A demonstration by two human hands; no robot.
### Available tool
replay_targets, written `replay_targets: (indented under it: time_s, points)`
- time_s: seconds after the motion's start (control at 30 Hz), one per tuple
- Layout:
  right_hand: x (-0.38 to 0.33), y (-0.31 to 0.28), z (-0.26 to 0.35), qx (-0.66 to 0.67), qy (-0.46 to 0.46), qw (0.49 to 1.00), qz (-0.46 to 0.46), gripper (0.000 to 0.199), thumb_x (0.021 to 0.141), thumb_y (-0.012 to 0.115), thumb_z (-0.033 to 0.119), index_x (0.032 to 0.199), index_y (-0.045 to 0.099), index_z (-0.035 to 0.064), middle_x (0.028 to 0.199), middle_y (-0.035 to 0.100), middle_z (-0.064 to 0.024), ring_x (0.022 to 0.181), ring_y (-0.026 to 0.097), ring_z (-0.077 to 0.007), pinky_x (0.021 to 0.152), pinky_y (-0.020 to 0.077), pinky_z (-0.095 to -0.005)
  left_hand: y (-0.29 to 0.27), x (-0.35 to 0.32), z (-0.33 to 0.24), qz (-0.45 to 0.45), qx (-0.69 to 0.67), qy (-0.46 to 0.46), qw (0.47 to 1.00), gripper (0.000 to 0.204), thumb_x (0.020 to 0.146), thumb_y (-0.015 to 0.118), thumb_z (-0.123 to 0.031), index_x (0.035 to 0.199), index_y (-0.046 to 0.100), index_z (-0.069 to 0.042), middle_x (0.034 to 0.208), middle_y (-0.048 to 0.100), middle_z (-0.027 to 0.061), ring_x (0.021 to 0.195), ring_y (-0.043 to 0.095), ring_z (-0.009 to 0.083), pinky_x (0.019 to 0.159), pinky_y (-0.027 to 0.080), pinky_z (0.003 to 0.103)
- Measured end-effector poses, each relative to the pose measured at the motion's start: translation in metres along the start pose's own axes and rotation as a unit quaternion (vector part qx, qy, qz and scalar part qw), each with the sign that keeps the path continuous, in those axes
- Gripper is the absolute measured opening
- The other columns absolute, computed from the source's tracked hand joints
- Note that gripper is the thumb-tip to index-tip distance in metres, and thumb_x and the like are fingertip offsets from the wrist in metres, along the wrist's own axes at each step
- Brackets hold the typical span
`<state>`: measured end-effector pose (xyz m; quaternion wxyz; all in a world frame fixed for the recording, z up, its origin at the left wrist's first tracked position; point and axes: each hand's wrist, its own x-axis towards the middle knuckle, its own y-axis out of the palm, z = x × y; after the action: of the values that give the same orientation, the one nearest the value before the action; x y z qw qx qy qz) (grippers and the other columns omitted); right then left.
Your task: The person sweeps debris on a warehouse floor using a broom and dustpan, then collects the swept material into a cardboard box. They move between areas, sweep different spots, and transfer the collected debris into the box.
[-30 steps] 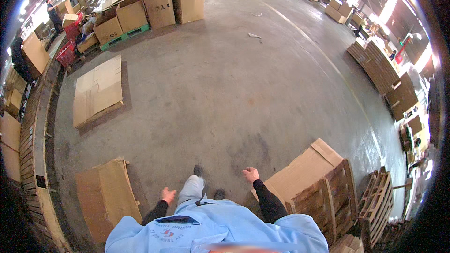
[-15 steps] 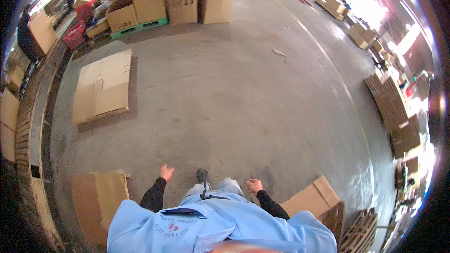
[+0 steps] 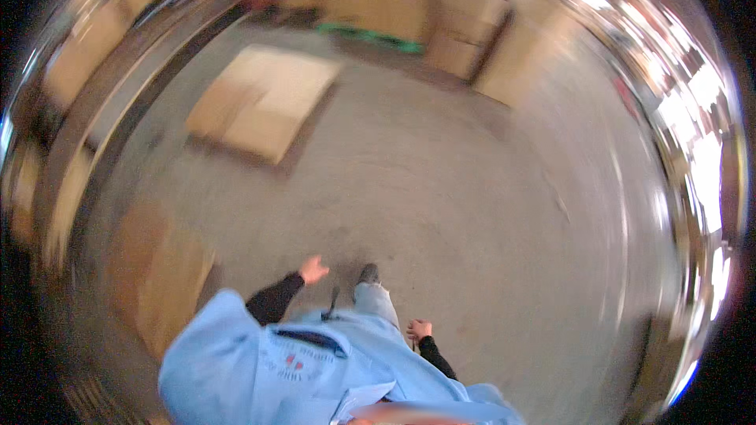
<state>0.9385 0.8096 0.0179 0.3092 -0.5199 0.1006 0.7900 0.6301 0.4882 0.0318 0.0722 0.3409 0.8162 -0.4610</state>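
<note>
Grey concrete floor (image 3: 441, 189) under me, blurred | left hand (image 3: 313, 269) empty, fingers spread apart over bare floor | right hand (image 3: 419, 330) curled shut on nothing beside my leg | flattened cardboard sheets (image 3: 264, 102) lie well ahead, left | cardboard boxes (image 3: 409, 16) stacked beyond

View swung left and blurred, hands (image 3: 313, 269) still empty, flattened cardboard (image 3: 264, 102) now ahead

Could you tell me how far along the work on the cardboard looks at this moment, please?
Flat cardboard sheets already lie stacked on the floor ahead, and more cardboard lies by the person's left. Nothing is in hand: the left hand is open and empty, the right hand loosely curled and empty. Boxes at the far side remain standing.
</note>
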Motion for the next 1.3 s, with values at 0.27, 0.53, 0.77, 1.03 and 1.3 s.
replay_targets:
  time_s: [0.27,0.53,0.77,1.03,1.3]
  points:
    - [0.128,0.037,0.271,-0.273,-0.101,0.941,0.173,0.035,0.089,0.043,0.035,0.106,0.053,0.0070,0.094,0.060,-0.0139,0.084,0.059,-0.0278,0.061,0.0472,-0.0456,-0.056,-0.081,0.032,-0.294,-0.245,-0.274,0.882,0.055,0.077,0.063,-0.038,0.114,0.053,0.002,0.095,0.063,0.0214,0.086,0.061,0.0364,0.075,0.049,0.042]
    - [0.152,0.190,0.334,-0.470,-0.073,0.848,0.234,0.047,0.089,0.043,0.043,0.125,0.046,0.0122,0.106,0.057,-0.0107,0.099,0.054,-0.0290,0.087,0.0405,-0.0529,0.133,-0.281,0.080,-0.391,-0.342,-0.511,0.685,0.057,0.079,0.059,-0.040,0.118,0.051,0.000,0.108,0.060,0.0209,0.103,0.056,0.0358,0.088,0.045,0.044]
    - [-0.002,0.374,0.128,-0.511,-0.074,0.750,0.413,0.048,0.088,0.052,0.035,0.128,0.043,0.0111,0.105,0.058,-0.0134,0.090,0.058,-0.0286,0.079,0.0454,-0.0453,0.372,-0.427,0.029,-0.235,-0.427,-0.706,0.514,0.055,0.087,0.043,-0.047,0.134,0.043,-0.017,0.140,0.037,0.0124,0.126,0.035,0.0336,0.104,0.024,0.056]
    - [-0.202,0.497,-0.111,-0.681,-0.122,0.503,0.519,0.037,0.084,0.062,0.022,0.114,0.052,0.0038,0.095,0.063,-0.0099,0.078,0.062,-0.0224,0.061,0.0508,-0.0342,0.396,-0.583,0.079,-0.563,-0.529,-0.562,0.296,0.046,0.079,0.057,-0.037,0.120,0.056,-0.016,0.117,0.056,0.0159,0.110,0.050,0.0331,0.091,0.044,0.043]
    - [-0.213,0.731,-0.243,-0.733,-0.001,0.519,0.440,0.028,0.080,0.058,0.034,0.099,0.053,0.0143,0.075,0.052,-0.0001,0.064,0.049,-0.0150,0.055,0.0405,-0.0351,0.374,-0.700,0.156,-0.529,-0.448,-0.657,0.297,0.042,0.084,0.054,-0.035,0.108,0.061,-0.002,0.105,0.063,0.0188,0.097,0.059,0.0364,0.086,0.047,0.041]
